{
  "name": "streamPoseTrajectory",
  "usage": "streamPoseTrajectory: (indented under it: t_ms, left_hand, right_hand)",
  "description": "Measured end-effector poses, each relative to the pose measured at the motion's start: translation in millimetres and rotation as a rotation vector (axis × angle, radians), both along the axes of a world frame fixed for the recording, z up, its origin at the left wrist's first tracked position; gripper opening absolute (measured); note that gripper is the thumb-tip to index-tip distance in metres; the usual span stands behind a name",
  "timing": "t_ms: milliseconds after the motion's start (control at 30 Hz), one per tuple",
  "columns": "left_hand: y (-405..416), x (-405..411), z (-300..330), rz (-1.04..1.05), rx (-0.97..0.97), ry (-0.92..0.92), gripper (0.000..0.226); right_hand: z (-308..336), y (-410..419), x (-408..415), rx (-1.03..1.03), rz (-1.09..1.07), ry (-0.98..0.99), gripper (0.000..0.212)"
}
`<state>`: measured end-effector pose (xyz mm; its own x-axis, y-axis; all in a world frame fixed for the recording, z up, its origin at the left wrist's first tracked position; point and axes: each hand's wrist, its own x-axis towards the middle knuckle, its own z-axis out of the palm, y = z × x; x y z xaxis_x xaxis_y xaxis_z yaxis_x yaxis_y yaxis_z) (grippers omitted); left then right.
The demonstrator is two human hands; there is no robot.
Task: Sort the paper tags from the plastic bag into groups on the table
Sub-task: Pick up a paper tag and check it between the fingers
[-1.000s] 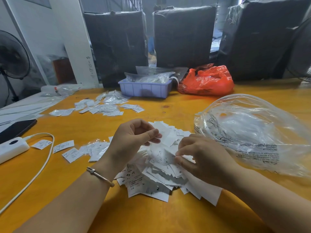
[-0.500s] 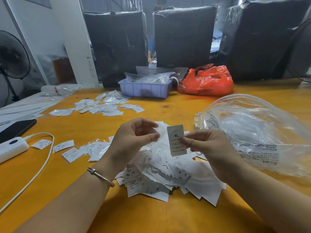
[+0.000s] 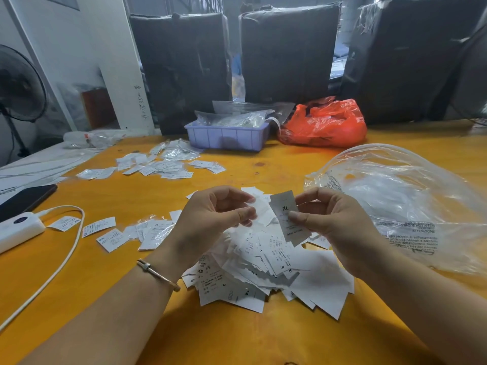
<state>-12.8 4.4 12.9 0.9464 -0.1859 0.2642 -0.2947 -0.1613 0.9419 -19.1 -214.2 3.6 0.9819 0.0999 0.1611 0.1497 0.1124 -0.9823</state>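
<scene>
A loose pile of white paper tags (image 3: 263, 270) lies on the orange table (image 3: 263, 338) in front of me. My right hand (image 3: 334, 227) pinches a grey-white tag marked XL (image 3: 283, 206) between thumb and forefinger, held upright above the pile. My left hand (image 3: 210, 222) hovers just left of it, its thumb and fingers curled onto a white tag (image 3: 263, 213). A clear plastic bag (image 3: 408, 206) lies crumpled at the right. Sorted tags lie in a far group (image 3: 163, 164), a nearer left group (image 3: 150, 230) and a few singles (image 3: 98, 226).
A purple tray (image 3: 226, 139) with clear packets and an orange bag (image 3: 324, 125) stand at the back. At the left lie a white power bank (image 3: 18, 231), its cable (image 3: 66, 259) and a black phone (image 3: 26, 198). Black wrapped bales rise behind the table.
My right hand pulled the XL tag out of the pile and raised it, now slightly tilted. My left hand rose a little beside it.
</scene>
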Motion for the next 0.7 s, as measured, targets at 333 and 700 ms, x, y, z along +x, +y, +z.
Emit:
streamPoseTrajectory:
  t_ms: [333,700]
  left_hand:
    - [2.9,5.4,-2.3,0.089,-0.042,-0.043,0.015]
    - [2.7,3.9,-2.6,0.087,-0.033,-0.039,0.012]
  right_hand:
    - [-4.8,8.2,-6.4,-1.170,-0.236,-0.992,0.043]
    - [-5.8,9.5,-8.5,-1.286,-0.156,-1.033,0.022]
